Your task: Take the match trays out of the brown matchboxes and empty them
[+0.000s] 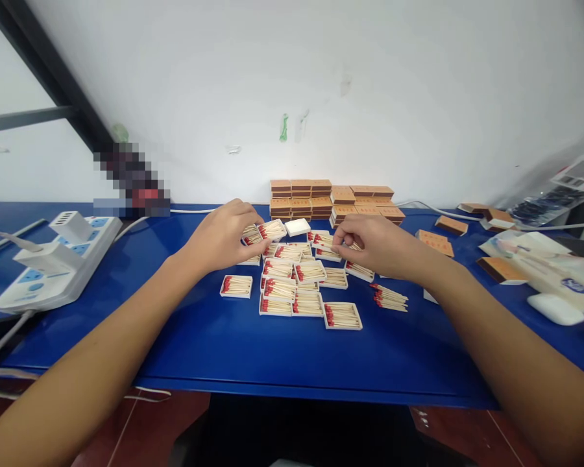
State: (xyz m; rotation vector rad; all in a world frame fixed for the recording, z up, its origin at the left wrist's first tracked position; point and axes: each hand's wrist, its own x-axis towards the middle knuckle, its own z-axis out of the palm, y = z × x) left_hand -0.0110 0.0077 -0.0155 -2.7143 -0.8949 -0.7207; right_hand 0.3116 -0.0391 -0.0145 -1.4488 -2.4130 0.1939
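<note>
My left hand (230, 235) reaches over the left rear of the match trays, thumb and fingers closed around the left end of a matchbox tray (272, 229) full of red-tipped matches. My right hand (370, 241) is curled, its thumb and forefinger pinched together at the right end of another filled tray (322, 240); what they hold is hidden. Between and in front of my hands, several open trays (278, 287) of matches lie stacked in a cluster. A white tray (298, 226) without visible matches sits behind them. Loose matches (389, 298) lie below my right hand.
Stacked brown matchboxes (300, 207) stand against the wall. More boxes (435, 243) are scattered at right, beside a tissue pack (549, 259) and a white case (556, 309). A power strip (61, 275) with plugs and cables occupies the left of the blue table (199, 357).
</note>
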